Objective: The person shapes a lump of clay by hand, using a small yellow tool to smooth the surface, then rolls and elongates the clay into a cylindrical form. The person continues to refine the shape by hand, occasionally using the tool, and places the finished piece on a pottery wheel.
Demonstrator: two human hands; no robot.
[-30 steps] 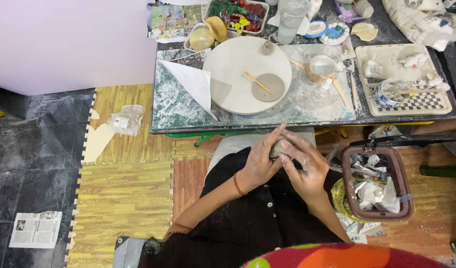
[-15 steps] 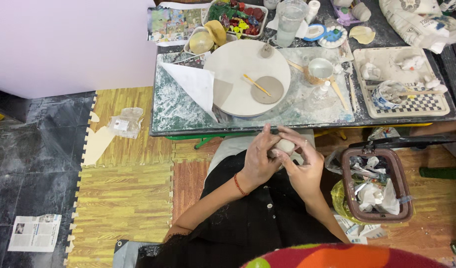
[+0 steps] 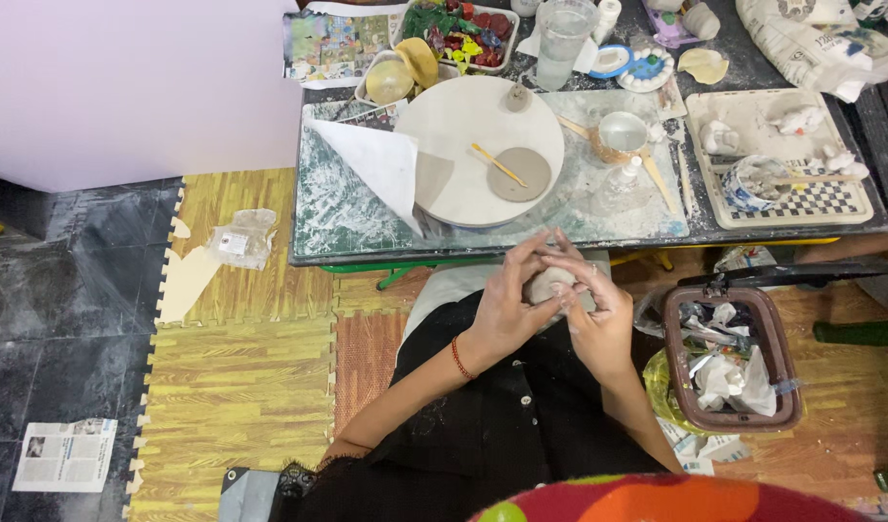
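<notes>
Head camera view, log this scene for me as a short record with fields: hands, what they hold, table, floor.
hands: left hand and right hand together over the lap
held: grey clay lump, cupped between both hands
table: round white board with flat clay disc and a yellow stick; glass behind
floor: brown bin of scraps to the right; newspaper far left

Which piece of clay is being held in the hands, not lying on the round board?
The small grey lump, pinched between left hand and right hand; the flat clay disc lies on the board.

Black buttoned garment, bare forearms, orange-red thread bracelet (image 3: 458, 358) on left wrist
</notes>
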